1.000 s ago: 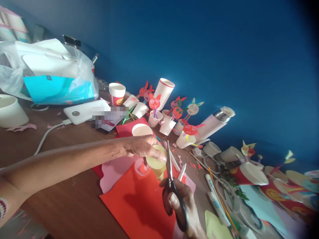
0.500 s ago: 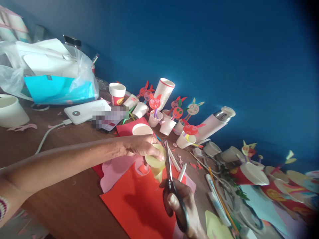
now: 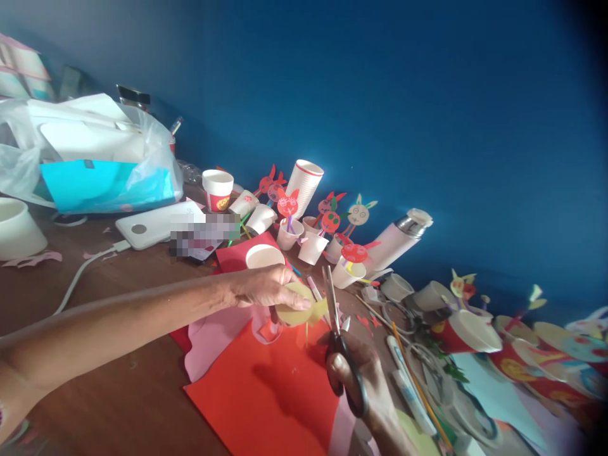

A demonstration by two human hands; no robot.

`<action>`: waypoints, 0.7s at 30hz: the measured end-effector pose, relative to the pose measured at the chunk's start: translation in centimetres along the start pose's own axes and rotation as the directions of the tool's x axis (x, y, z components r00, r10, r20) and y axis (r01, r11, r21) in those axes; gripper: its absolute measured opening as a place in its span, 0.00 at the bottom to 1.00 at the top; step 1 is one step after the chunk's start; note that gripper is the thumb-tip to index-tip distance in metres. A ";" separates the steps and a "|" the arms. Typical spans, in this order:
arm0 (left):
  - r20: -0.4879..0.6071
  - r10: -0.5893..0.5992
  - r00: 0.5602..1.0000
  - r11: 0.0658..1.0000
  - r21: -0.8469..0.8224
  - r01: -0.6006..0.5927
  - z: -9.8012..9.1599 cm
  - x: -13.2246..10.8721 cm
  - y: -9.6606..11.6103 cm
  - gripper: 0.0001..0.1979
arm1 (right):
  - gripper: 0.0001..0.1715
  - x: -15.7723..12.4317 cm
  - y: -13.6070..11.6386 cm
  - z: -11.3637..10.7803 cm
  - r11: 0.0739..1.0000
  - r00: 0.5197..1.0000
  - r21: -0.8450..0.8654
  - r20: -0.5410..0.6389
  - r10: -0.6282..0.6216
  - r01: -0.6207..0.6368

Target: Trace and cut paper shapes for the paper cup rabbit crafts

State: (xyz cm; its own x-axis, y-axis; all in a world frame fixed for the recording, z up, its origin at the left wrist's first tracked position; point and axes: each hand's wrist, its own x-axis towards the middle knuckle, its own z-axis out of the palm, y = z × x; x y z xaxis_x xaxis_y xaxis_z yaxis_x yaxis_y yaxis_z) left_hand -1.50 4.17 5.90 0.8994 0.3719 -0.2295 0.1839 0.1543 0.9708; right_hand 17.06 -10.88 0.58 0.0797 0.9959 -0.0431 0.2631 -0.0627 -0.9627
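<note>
My left hand (image 3: 266,288) pinches a small piece of yellow paper (image 3: 295,308) above a red paper sheet (image 3: 270,392). My right hand (image 3: 361,380) grips black-handled scissors (image 3: 339,329), fingers through the loops, blades pointing up and meeting the right edge of the yellow paper. A pink sheet (image 3: 213,335) lies under the red one on the brown table (image 3: 118,380).
Paper cups with bunny-face cutouts (image 3: 327,234) line the blue wall. A pink flask (image 3: 396,237) lies beside them, a white power bank (image 3: 152,221) with cable and a plastic bag (image 3: 90,158) at left. Cups, pens and coloured paper (image 3: 475,354) crowd the right.
The yellow paper has turned flatter in my left hand, and the scissors have shifted slightly right and up against its edge. The view dropped a little.
</note>
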 end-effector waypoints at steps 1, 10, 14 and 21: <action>-0.009 -0.003 1.000 1.000 -0.005 0.003 0.1 0.0 0.0 0.16 | 0.22 0.1 0.0 -0.4 0.999 1.000 -0.037 -0.009 0.005 -0.005; -0.031 0.032 0.999 0.968 -0.246 -0.038 0.8 0.4 -0.3 0.10 | 0.21 1.3 0.1 -4.3 0.811 0.986 -0.585 -0.120 -0.112 0.021; -0.044 0.032 0.999 0.931 -0.362 -0.046 1.2 0.4 0.0 0.10 | 0.16 1.1 -1.2 -5.9 0.734 0.998 -0.679 -0.040 -0.048 0.008; -0.040 -0.020 0.999 0.898 -0.441 0.000 2.0 0.3 -0.2 0.11 | 0.23 1.3 -0.6 -8.8 0.543 0.992 -0.832 -0.122 0.017 -0.111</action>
State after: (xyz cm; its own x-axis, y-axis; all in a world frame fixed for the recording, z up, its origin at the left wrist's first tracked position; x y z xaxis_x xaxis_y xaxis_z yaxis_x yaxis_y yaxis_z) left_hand -0.45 2.46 5.82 0.8792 0.4048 -0.2512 -0.0096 0.5423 0.8402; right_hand 25.48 -10.08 3.41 0.2005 0.9793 -0.0270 0.9341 -0.1994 -0.2963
